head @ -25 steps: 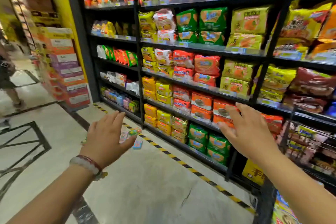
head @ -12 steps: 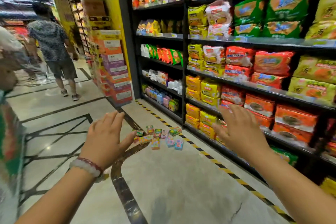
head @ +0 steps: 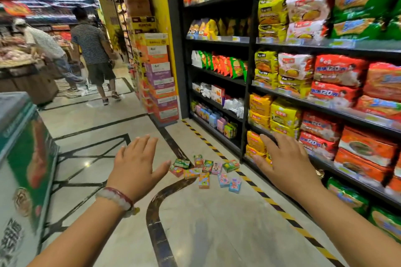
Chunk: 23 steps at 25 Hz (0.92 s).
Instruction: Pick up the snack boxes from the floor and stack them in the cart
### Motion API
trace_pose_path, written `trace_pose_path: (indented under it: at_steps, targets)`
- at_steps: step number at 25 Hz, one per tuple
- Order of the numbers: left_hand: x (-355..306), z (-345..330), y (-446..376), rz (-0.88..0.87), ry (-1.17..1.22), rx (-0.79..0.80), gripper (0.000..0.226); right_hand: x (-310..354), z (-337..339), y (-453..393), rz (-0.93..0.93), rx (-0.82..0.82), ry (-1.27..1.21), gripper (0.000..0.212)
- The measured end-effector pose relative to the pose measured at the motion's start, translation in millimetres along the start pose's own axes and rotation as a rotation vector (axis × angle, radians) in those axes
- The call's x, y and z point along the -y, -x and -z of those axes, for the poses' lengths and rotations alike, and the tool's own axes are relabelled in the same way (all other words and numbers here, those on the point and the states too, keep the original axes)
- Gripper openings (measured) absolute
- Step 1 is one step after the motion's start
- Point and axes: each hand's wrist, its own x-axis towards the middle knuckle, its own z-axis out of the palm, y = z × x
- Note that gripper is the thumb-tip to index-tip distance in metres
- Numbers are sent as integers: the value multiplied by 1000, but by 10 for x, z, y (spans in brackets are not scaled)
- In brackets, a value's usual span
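Both hands, left (head: 135, 165) and right (head: 284, 162), are reaching out empty, each grip spread apart. Boxes (head: 206, 170) are lying scattered on the floor (head: 217, 223) ahead, nearer than before, so pickup is approaching; no cart is showing.

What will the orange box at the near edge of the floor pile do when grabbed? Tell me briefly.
The orange box looks like small printed cardboard, so probably light and fairly stiff, though hard squeezing may dent it. It lies flat on the floor, so it should not roll. On glossy tiles it may slide when nudged.
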Motion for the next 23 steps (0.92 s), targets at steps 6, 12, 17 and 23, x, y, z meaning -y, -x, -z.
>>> trace_pose_path:
  at_steps: [6, 12, 17, 23]
  targets:
    - [-195, -547, -993, 25, 7, 17, 90, -386, -386, -1030, -12, 40, -6, 63]
    - [-181, -1033, -1801, 39, -14, 51, 90, -625, -806, -1773, -59, 58, -29, 71]
    - [-36, -1524, -2589, 8, 28, 126, 71, -643, -1238, -2462, -122, 108, -36, 62]
    - [317, -2165, -3769, -67, 95, 166, 74, -390, -1767, -3303, -212, 159, -1, 60]
